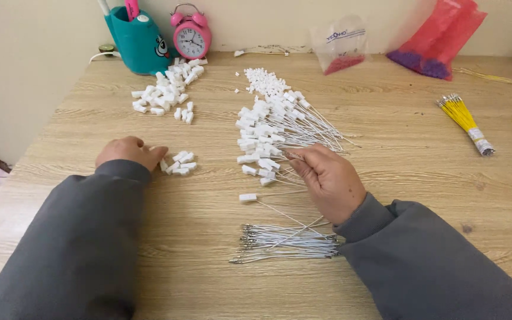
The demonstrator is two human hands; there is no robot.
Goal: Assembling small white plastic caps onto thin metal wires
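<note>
My left hand rests on the wooden table, fingers curled at a small cluster of white plastic blocks; whether it grips one is hidden. My right hand pinches the end of a thin grey wire beside a large pile of wires fitted with white blocks. One wire with a white block lies alone just left of my right hand. A bundle of bare grey wires lies below it, near my right sleeve.
A bigger heap of white blocks sits at the back left, before a teal pen holder and pink alarm clock. Tiny white pieces, two plastic bags and yellow wires lie further back and right.
</note>
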